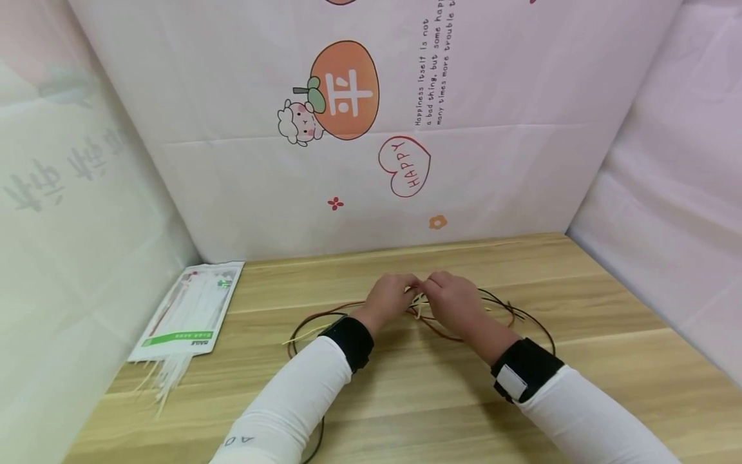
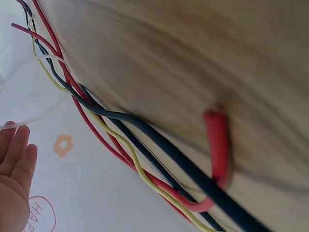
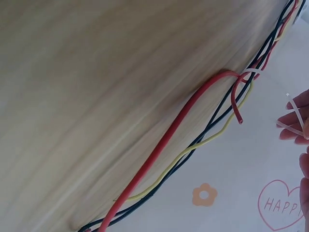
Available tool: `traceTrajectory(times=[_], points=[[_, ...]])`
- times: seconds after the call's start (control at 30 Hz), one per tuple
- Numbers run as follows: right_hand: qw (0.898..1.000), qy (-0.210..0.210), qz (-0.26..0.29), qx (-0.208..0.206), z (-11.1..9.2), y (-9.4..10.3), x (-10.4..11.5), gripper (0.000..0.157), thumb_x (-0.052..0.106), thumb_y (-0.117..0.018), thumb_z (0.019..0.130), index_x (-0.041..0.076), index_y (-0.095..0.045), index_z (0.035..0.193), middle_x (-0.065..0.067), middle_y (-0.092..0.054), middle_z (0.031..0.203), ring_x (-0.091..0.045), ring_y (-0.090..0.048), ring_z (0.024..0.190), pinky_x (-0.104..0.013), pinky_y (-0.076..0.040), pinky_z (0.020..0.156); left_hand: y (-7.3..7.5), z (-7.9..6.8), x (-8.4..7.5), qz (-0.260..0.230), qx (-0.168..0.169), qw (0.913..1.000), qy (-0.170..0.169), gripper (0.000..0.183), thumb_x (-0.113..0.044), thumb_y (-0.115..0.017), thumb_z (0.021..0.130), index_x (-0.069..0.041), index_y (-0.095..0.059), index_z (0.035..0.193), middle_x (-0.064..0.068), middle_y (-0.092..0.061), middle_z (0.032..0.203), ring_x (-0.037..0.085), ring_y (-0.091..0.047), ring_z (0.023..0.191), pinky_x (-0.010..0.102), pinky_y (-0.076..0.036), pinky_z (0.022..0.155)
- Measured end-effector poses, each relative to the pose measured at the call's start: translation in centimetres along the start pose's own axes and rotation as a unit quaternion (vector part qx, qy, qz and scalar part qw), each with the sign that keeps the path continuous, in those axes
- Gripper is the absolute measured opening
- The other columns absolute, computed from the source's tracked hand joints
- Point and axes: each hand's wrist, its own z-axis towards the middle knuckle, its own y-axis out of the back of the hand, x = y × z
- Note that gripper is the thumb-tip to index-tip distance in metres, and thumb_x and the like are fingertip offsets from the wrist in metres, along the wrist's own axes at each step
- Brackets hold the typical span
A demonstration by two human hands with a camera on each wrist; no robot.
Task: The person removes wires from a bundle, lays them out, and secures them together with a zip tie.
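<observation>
1. What I see being worked is a cable tie [image 3: 254, 70], thin and whitish, half see-through, bent in a wide loop round a bundle of wires [image 2: 128, 117].
2. The bundle mixes black, red and yellow strands, twisting loosely over one another; one cut red end curls away from the rest.
3. It lies across the middle of the table [image 1: 382, 412], spilling in loose curves to the left and right of the hands, one black strand trailing towards the near left.
4. The tie rises from the wires to the fingers, which are above the bundle, apart from it.
5. The left hand [image 1: 391, 298] pinches the tie by thumb and forefinger, the other fingers reaching out fairly straight.
6. The right hand [image 1: 455, 303] bends in from the right, fingers curled and their tips meeting the left ones; whether they grip the tie I can't tell from here.
7. Both forearms come up from the near side, slanting inward in white sleeves [image 1: 290, 399], black bands [image 1: 350, 341] at the wrists.
8. Far over on the left sits a white bag [image 1: 191, 309] with a green stripe, more pale ties [image 1: 171, 374] poking out of its near end.
</observation>
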Motion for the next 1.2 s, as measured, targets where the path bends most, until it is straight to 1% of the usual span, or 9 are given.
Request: traceTrajectory(times=[0.13,0.2,0.4,0.47,0.53,0.63,0.7,0.93,1.2], points=[[1.000,0.010,-0.001,-0.002,-0.4,0.3,-0.2,0.012,0.000,-0.074,0.077,0.003,-0.064,0.083,-0.006,-0.058,0.076,-0.021,-0.058,0.065,-0.030,-0.046,0.048,-0.3,0.2,0.0,0.002,-0.001,0.9999,-0.012,0.016,-0.016,-0.061,0.096,-0.009,-0.073,0.105,0.002,-0.073,0.099,0.012,-0.066,0.087,0.021,-0.049,0.076],[1.000,0.024,0.000,-0.011,-0.5,0.5,-0.3,0.004,0.001,-0.064,0.086,0.003,-0.063,0.083,-0.007,-0.058,0.076,-0.021,-0.057,0.065,-0.029,-0.045,0.048,-0.5,0.2,0.1,0.005,-0.003,0.9999,-0.015,0.015,-0.015,-0.062,0.095,-0.009,-0.073,0.103,0.002,-0.073,0.097,0.012,-0.065,0.083,0.020,-0.048,0.073],[0.997,0.059,0.008,-0.051,-0.3,1.1,0.1,0.042,0.016,-0.028,0.106,0.003,-0.061,0.083,-0.007,-0.057,0.076,-0.020,-0.056,0.063,-0.027,-0.042,0.045,-0.5,0.0,0.3,0.021,-0.016,0.9994,-0.022,0.013,-0.012,-0.063,0.094,-0.006,-0.073,0.102,0.005,-0.073,0.096,0.014,-0.067,0.082,0.022,-0.050,0.071],[0.998,0.046,0.019,-0.044,-0.2,1.1,0.1,0.045,0.024,-0.030,0.107,0.002,-0.065,0.087,-0.007,-0.061,0.079,-0.021,-0.059,0.067,-0.028,-0.045,0.047,-0.4,-0.1,0.3,0.021,-0.019,0.9994,-0.018,0.014,-0.013,-0.062,0.095,-0.007,-0.073,0.102,0.005,-0.073,0.097,0.014,-0.068,0.085,0.024,-0.051,0.074],[0.999,0.029,0.029,-0.028,-0.2,1.1,0.1,0.031,0.025,-0.050,0.102,0.002,-0.068,0.093,-0.008,-0.065,0.084,-0.022,-0.063,0.073,-0.030,-0.050,0.050,-0.4,-0.2,0.2,0.023,-0.026,0.9993,-0.013,0.014,-0.014,-0.062,0.095,-0.007,-0.073,0.101,0.005,-0.073,0.096,0.015,-0.068,0.086,0.026,-0.052,0.076],[0.999,-0.003,0.044,0.001,-0.3,1.1,0.2,0.020,0.018,-0.074,0.086,0.003,-0.071,0.099,-0.010,-0.068,0.090,-0.024,-0.067,0.082,-0.033,-0.054,0.057,-0.5,-0.4,0.1,0.022,-0.036,0.9991,-0.009,0.013,-0.013,-0.062,0.095,-0.007,-0.072,0.100,0.005,-0.073,0.096,0.016,-0.069,0.088,0.026,-0.052,0.077],[0.998,-0.023,0.054,0.011,-0.3,1.0,0.3,0.027,0.007,-0.082,0.073,0.003,-0.072,0.098,-0.010,-0.069,0.091,-0.024,-0.067,0.083,-0.033,-0.054,0.059,-0.6,-0.5,0.0,0.021,-0.038,0.9990,-0.010,0.013,-0.012,-0.061,0.095,-0.006,-0.072,0.101,0.005,-0.073,0.097,0.016,-0.069,0.089,0.026,-0.053,0.077],[0.992,-0.075,0.100,0.021,0.1,0.2,0.4,0.016,-0.001,-0.078,0.076,0.005,-0.072,0.090,-0.008,-0.071,0.090,-0.023,-0.068,0.085,-0.034,-0.055,0.067,-0.4,-0.9,-0.3,-0.012,-0.043,0.9988,0.018,0.016,-0.011,-0.060,0.096,-0.006,-0.071,0.107,0.007,-0.072,0.103,0.019,-0.068,0.097,0.027,-0.052,0.082],[0.996,-0.035,0.083,-0.015,0.2,-0.1,0.3,0.014,0.001,-0.080,0.073,0.005,-0.069,0.082,-0.008,-0.070,0.083,-0.022,-0.068,0.076,-0.032,-0.054,0.058,-0.3,-0.7,-0.2,0.000,-0.045,0.9990,0.004,0.011,-0.012,-0.064,0.094,-0.007,-0.072,0.100,0.004,-0.073,0.097,0.016,-0.068,0.089,0.024,-0.052,0.076]])
